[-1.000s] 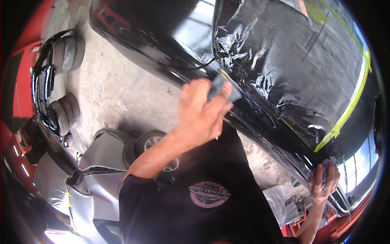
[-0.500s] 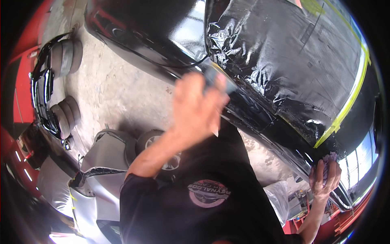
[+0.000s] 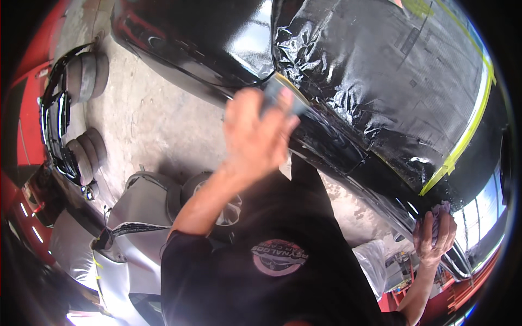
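My left hand (image 3: 258, 130), smeared by motion, is closed on a flat grey pad (image 3: 298, 104) that looks like a sanding pad. The pad lies against the black car's side strip, just below the corner of the rear panel (image 3: 217, 38). Black plastic masking film (image 3: 375, 70), wrinkled along its near edge and bordered with yellow-green tape (image 3: 462, 146), covers the area beside it. At the lower right, my right hand (image 3: 435, 234) grips a crumpled purplish cloth (image 3: 442, 208) against the black bodywork. Its fingers curl over the cloth and hide part of it.
Stacked tyres (image 3: 87, 155) and a glossy black car part (image 3: 57, 117) stand at the left, near a red vehicle (image 3: 27, 122). Silver body panels (image 3: 142, 204) and a wheel (image 3: 228, 212) sit behind my left arm. Clear plastic sheeting (image 3: 371, 269) hangs at lower right. Concrete floor (image 3: 163, 108) stretches between.
My left hand and the grey pad have shifted slightly left and upward along the car's side, toward the panel corner. My right hand and its cloth stay in place.
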### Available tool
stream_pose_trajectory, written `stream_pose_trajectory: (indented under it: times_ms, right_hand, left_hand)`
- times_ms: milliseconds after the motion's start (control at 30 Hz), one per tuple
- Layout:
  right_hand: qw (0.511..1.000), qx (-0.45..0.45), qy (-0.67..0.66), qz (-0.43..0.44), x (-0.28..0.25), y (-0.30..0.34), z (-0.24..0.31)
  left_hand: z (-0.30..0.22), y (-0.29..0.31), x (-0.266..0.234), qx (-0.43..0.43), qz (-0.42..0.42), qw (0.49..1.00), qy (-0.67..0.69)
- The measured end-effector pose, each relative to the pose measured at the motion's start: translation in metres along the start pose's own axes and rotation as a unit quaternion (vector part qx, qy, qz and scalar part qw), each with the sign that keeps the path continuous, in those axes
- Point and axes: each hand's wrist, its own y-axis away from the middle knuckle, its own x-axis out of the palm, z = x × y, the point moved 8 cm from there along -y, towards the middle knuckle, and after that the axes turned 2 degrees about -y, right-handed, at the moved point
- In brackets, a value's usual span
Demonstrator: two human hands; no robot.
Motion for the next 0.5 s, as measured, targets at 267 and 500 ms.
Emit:
stream_pose_trajectory:
  times_ms: [267, 500]
  right_hand:
    - [1.000, 0.000, -0.009, -0.002, 0.001, -0.001, -0.001]
    - [1.000, -0.009, -0.004, 0.005, 0.002, 0.001, -0.003]
  left_hand:
    - [-0.006, 0.007, -0.003, -0.001, 0.018, 0.999, 0.035]
    - [-0.009, 0.009, -0.009, -0.024, 0.067, 0.997, 0.033]
